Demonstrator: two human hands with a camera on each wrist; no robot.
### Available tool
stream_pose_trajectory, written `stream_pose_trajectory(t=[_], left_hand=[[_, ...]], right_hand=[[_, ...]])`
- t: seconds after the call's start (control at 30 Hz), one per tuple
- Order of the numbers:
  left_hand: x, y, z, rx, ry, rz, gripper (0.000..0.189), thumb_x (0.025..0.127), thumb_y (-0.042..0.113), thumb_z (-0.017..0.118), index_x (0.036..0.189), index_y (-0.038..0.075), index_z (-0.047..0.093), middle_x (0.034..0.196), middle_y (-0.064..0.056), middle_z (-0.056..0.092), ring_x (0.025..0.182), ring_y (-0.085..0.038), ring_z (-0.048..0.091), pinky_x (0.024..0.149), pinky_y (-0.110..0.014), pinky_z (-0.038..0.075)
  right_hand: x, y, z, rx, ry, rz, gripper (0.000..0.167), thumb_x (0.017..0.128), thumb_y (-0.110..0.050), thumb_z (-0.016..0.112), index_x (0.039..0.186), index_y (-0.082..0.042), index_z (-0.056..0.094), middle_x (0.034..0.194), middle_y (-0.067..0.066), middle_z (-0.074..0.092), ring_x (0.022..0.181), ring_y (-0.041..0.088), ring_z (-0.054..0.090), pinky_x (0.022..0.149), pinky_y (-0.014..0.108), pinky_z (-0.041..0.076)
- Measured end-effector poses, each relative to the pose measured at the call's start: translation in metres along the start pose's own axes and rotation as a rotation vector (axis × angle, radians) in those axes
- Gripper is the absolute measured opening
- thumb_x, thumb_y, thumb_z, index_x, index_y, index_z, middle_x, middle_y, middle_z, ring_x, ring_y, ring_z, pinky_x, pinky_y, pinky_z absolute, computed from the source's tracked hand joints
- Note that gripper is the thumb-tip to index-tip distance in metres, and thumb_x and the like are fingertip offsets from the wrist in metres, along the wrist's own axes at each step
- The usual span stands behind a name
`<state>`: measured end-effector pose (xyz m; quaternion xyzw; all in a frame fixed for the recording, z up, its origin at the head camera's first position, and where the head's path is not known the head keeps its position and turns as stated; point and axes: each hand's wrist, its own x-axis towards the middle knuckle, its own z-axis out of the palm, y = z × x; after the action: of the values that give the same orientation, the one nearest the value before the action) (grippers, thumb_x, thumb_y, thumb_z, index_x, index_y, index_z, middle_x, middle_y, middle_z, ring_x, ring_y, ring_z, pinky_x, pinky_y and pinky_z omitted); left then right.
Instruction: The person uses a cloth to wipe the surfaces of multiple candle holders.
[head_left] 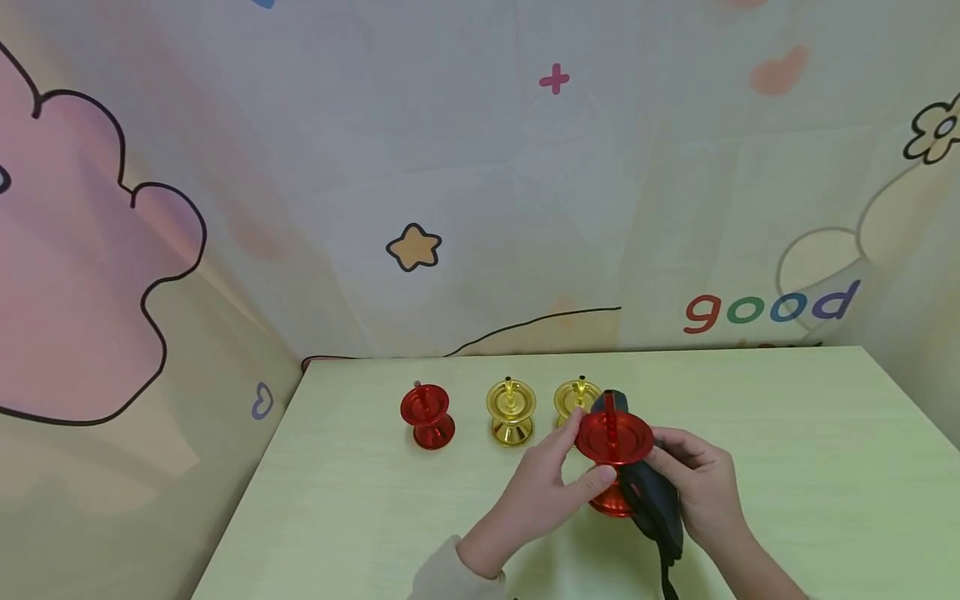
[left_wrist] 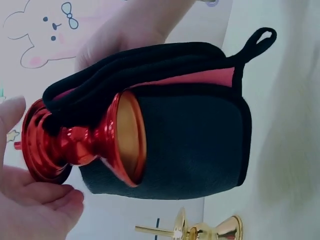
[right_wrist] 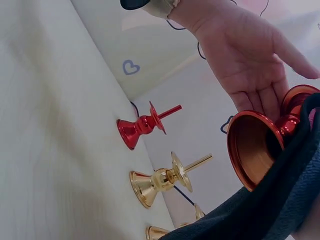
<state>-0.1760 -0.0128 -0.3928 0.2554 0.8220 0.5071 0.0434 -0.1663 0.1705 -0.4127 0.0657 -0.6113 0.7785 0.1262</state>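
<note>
My left hand [head_left: 536, 487] holds a shiny red metal candle holder [head_left: 613, 446] by its upper dish, fingers on the far side and thumb in front. The holder has a thin upright tube, a narrow waist and a flared, hollow foot. Against its right side lies a dark blue cloth mitt [left_wrist: 195, 145] with black trim, a pinkish-red lining and a hanging loop. My right hand [head_left: 705, 483] grips this mitt beside the dish, partly hidden behind it. In the left wrist view the mitt's edges fold around the holder's waist.
Along the back of the pale table [head_left: 337, 517] stand another red candle holder [head_left: 427, 417], a gold one [head_left: 512, 408] and a second gold one [head_left: 570, 400] partly hidden behind my hands. A printed cloth backdrop [head_left: 480, 167] rises behind the table.
</note>
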Motion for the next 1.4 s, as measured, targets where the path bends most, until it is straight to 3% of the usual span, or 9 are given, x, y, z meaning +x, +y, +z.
stream_pose_trajectory(t=[0.17, 0.23, 0.47, 0.57, 0.7, 0.9, 1.07, 1.23, 1.4], left_hand=[[0.002, -0.001, 0.004, -0.052, 0.111, -0.025, 0.075, 0.074, 0.043, 0.066, 0.136, 0.014, 0.035, 0.124, 0.004, 0.054, 0.115, -0.011, 0.05, 0.094, -0.033, 0.042], [0.003, -0.002, 0.004, -0.085, 0.111, -0.033, 0.074, 0.072, 0.041, 0.069, 0.135, 0.017, 0.038, 0.121, 0.005, 0.056, 0.113, -0.01, 0.051, 0.092, -0.03, 0.043], [0.005, -0.007, -0.007, -0.154, -0.095, 0.109, 0.071, 0.077, 0.026, 0.068, 0.137, 0.021, 0.032, 0.134, 0.01, 0.043, 0.128, -0.007, 0.032, 0.101, -0.033, 0.035], [0.007, -0.008, -0.009, -0.168, -0.167, 0.127, 0.073, 0.081, 0.033, 0.062, 0.141, 0.019, 0.022, 0.136, 0.011, 0.04, 0.13, -0.007, 0.028, 0.104, -0.036, 0.031], [0.009, -0.008, -0.009, -0.183, -0.171, 0.06, 0.078, 0.082, 0.042, 0.058, 0.142, 0.018, 0.015, 0.136, 0.014, 0.039, 0.127, -0.007, 0.034, 0.104, -0.044, 0.028], [0.006, -0.001, -0.007, -0.203, -0.042, -0.075, 0.073, 0.078, 0.035, 0.065, 0.139, 0.02, 0.028, 0.131, 0.009, 0.047, 0.121, -0.014, 0.043, 0.099, -0.044, 0.035], [0.004, 0.004, -0.003, -0.153, 0.007, -0.04, 0.058, 0.083, 0.033, 0.06, 0.132, 0.01, 0.042, 0.13, -0.001, 0.049, 0.12, -0.017, 0.045, 0.095, -0.037, 0.041], [0.002, 0.004, -0.001, -0.125, 0.005, 0.023, 0.059, 0.084, 0.031, 0.059, 0.134, 0.007, 0.038, 0.134, -0.002, 0.044, 0.124, -0.015, 0.041, 0.098, -0.035, 0.039], [0.003, 0.006, 0.003, -0.112, 0.072, -0.053, 0.069, 0.074, 0.039, 0.068, 0.133, 0.017, 0.04, 0.125, 0.007, 0.052, 0.119, -0.011, 0.045, 0.094, -0.035, 0.041]], right_hand=[[-0.002, 0.001, 0.002, -0.004, -0.036, -0.08, 0.024, 0.08, 0.012, 0.053, 0.091, -0.003, 0.068, 0.084, -0.004, 0.069, 0.072, 0.008, 0.062, 0.058, 0.02, 0.052], [-0.001, 0.003, 0.0, 0.04, -0.088, -0.101, 0.027, 0.081, 0.013, 0.051, 0.092, -0.004, 0.068, 0.087, -0.003, 0.069, 0.075, 0.009, 0.063, 0.06, 0.02, 0.052], [0.004, 0.009, -0.016, 0.237, -0.38, -0.05, 0.036, 0.087, 0.011, 0.041, 0.101, -0.01, 0.066, 0.094, -0.001, 0.068, 0.083, 0.01, 0.062, 0.071, 0.022, 0.051], [0.005, 0.009, -0.02, 0.255, -0.427, 0.0, 0.037, 0.089, 0.009, 0.04, 0.102, -0.013, 0.066, 0.094, -0.002, 0.068, 0.085, 0.01, 0.062, 0.073, 0.023, 0.049], [0.003, 0.008, -0.02, 0.236, -0.378, 0.072, 0.037, 0.09, 0.006, 0.039, 0.098, -0.016, 0.068, 0.091, -0.004, 0.069, 0.083, 0.009, 0.061, 0.072, 0.024, 0.048], [0.0, 0.007, -0.02, 0.237, -0.293, 0.073, 0.035, 0.089, 0.007, 0.04, 0.094, -0.014, 0.069, 0.086, -0.004, 0.069, 0.078, 0.008, 0.061, 0.068, 0.021, 0.049], [0.0, 0.006, -0.016, 0.218, -0.2, 0.002, 0.033, 0.087, 0.009, 0.043, 0.093, -0.011, 0.068, 0.084, -0.002, 0.069, 0.073, 0.007, 0.062, 0.061, 0.02, 0.052], [-0.002, 0.001, -0.009, 0.108, -0.093, -0.073, 0.028, 0.082, 0.012, 0.049, 0.091, -0.007, 0.068, 0.083, -0.002, 0.069, 0.072, 0.008, 0.063, 0.06, 0.019, 0.052], [-0.004, -0.002, -0.005, 0.103, -0.111, -0.163, 0.027, 0.079, 0.016, 0.051, 0.093, -0.001, 0.067, 0.088, -0.001, 0.069, 0.075, 0.008, 0.064, 0.06, 0.019, 0.052]])
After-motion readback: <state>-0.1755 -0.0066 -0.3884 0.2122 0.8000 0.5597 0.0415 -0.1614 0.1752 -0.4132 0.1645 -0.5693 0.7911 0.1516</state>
